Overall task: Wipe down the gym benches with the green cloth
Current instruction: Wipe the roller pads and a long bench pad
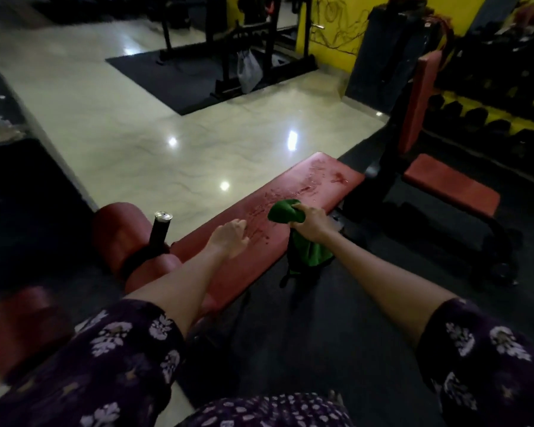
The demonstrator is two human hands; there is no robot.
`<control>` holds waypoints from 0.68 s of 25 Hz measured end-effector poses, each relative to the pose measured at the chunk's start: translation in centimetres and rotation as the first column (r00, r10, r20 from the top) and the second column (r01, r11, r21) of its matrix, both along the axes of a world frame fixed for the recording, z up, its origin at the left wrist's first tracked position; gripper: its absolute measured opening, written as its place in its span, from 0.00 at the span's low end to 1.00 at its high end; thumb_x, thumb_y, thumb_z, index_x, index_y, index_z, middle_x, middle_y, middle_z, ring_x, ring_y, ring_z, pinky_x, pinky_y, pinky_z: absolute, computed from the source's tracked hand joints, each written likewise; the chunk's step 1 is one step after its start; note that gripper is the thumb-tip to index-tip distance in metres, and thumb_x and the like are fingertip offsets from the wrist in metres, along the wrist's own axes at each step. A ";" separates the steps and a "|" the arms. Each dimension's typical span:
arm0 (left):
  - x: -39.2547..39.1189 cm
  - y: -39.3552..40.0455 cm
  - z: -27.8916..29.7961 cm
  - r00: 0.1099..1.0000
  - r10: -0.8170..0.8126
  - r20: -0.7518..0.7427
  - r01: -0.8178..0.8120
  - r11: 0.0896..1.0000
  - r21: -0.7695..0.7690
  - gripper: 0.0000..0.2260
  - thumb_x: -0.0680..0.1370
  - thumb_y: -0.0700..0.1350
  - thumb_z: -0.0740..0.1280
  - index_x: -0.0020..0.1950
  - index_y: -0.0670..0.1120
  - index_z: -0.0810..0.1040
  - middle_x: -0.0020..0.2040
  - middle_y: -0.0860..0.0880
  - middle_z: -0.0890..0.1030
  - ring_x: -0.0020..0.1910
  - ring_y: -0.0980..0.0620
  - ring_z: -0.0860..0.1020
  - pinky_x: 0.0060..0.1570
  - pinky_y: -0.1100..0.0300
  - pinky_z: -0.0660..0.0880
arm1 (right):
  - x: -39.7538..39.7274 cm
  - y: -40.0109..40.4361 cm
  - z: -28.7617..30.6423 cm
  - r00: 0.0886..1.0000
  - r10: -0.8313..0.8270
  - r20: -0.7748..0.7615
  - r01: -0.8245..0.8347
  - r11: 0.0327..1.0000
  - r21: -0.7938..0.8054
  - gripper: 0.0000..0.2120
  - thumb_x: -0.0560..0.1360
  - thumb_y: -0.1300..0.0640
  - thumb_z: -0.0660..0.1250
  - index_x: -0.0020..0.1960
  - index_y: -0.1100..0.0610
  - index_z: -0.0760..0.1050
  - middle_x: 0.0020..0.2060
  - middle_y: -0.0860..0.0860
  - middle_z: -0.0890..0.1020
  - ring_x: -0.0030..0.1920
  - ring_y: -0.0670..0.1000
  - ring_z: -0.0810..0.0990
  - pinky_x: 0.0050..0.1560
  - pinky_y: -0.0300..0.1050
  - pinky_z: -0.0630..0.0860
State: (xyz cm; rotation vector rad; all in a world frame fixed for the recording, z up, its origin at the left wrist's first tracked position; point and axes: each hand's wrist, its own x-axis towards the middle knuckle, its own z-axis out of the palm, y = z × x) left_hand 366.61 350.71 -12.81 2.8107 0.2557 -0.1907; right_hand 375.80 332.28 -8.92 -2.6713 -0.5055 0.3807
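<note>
Right hand (pixel 309 217) grips a bunched green cloth (pixel 285 211) over a wet red gym bench (pixel 305 192); left hand (pixel 228 237) rests open on the pad.

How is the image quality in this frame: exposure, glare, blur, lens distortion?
Head view: dim overall, dark corners; bright glare spots on the tiled floor; wide-angle bending at the edges; left foreground roller pad smeared by blur; right hand gripping the green cloth and left hand on the red bench are fairly sharp.
</note>
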 end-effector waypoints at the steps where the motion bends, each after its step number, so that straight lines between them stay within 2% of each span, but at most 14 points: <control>1: 0.8 -0.1 0.0 0.999 0.045 0.013 -0.045 0.999 -0.014 0.13 0.79 0.45 0.59 0.60 0.39 0.71 0.61 0.42 0.74 0.57 0.43 0.75 0.57 0.50 0.72 | 1.6 0.2 -0.2 0.999 0.043 -0.003 -0.043 0.999 0.001 0.27 0.76 0.52 0.67 0.73 0.51 0.64 0.65 0.56 0.75 0.61 0.58 0.74 0.60 0.51 0.74; 4: 2.4 -1.0 -0.8 0.982 0.189 0.025 -0.189 0.982 -0.022 0.15 0.79 0.45 0.61 0.63 0.39 0.70 0.64 0.42 0.73 0.61 0.43 0.74 0.59 0.52 0.70 | 5.4 0.7 -0.7 0.979 0.205 -0.013 -0.205 0.979 -0.018 0.27 0.76 0.53 0.67 0.73 0.52 0.65 0.64 0.58 0.75 0.62 0.60 0.74 0.61 0.54 0.73; 8: 3.0 -3.5 -1.9 0.923 0.384 0.012 -0.381 0.920 -0.095 0.15 0.78 0.44 0.62 0.63 0.41 0.71 0.65 0.42 0.73 0.62 0.44 0.73 0.61 0.53 0.69 | 9.4 1.5 -0.8 0.891 0.452 -0.034 -0.453 0.890 -0.041 0.28 0.75 0.53 0.68 0.73 0.53 0.64 0.65 0.58 0.74 0.62 0.60 0.74 0.61 0.56 0.74; 11: 1.8 -5.4 -2.3 0.833 0.552 0.026 -0.544 0.827 -0.142 0.16 0.77 0.44 0.62 0.64 0.41 0.72 0.65 0.43 0.73 0.63 0.45 0.72 0.62 0.54 0.68 | 11.6 2.6 -0.6 0.793 0.609 -0.016 -0.608 0.790 -0.079 0.27 0.76 0.53 0.67 0.73 0.53 0.64 0.67 0.57 0.73 0.64 0.60 0.72 0.61 0.53 0.71; 14: -0.6 -8.0 -4.5 0.728 0.678 -0.098 -0.685 0.713 -0.152 0.16 0.78 0.45 0.62 0.64 0.42 0.70 0.65 0.43 0.73 0.62 0.45 0.73 0.60 0.55 0.69 | 11.3 3.7 -2.1 0.680 0.730 -0.071 -0.734 0.676 -0.071 0.27 0.76 0.53 0.67 0.73 0.54 0.63 0.63 0.59 0.75 0.59 0.59 0.76 0.57 0.53 0.75; 17: -1.3 -8.6 -5.8 0.624 0.773 -0.118 -0.778 0.599 -0.188 0.18 0.78 0.45 0.61 0.67 0.42 0.69 0.67 0.44 0.72 0.63 0.45 0.72 0.60 0.56 0.68 | 11.1 5.9 -3.9 0.595 0.798 -0.094 -0.804 0.592 -0.059 0.27 0.76 0.52 0.67 0.73 0.54 0.64 0.64 0.58 0.75 0.61 0.59 0.75 0.56 0.52 0.75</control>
